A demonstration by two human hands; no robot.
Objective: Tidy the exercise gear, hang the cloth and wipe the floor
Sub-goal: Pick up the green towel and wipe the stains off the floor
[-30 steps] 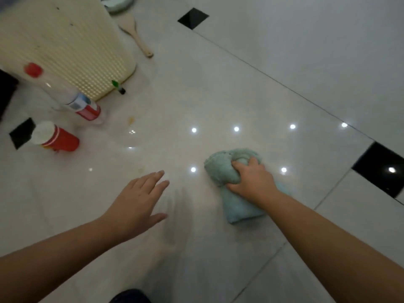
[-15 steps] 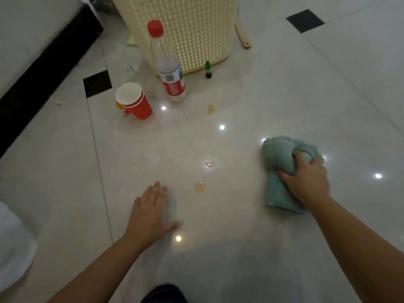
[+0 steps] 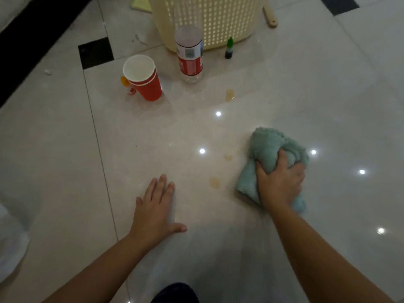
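A crumpled teal cloth [image 3: 266,147] lies on the glossy pale tiled floor [image 3: 328,95] at the right. My right hand [image 3: 278,182] grips it from above, fingers curled into its folds. Flat on the floor to the left rests my left hand [image 3: 156,208], fingers straight and spread. Between the two hands sit small yellowish stains [image 3: 215,182], with a fainter stain [image 3: 228,157] above and another stain [image 3: 229,94] nearer the bottle.
Stacked red paper cups [image 3: 145,83] stand at the upper left beside a clear plastic bottle [image 3: 189,55] with a red label. Behind are a cream perforated basket [image 3: 207,18], a small green dropper bottle [image 3: 229,48] and a wooden handle [image 3: 270,17]. Something white [image 3: 11,243] lies at the left edge.
The view swung left and came nearer to the floor. My left hand came down flat onto the tiles. My right hand kept its grip on the cloth, which stays right of the stains.
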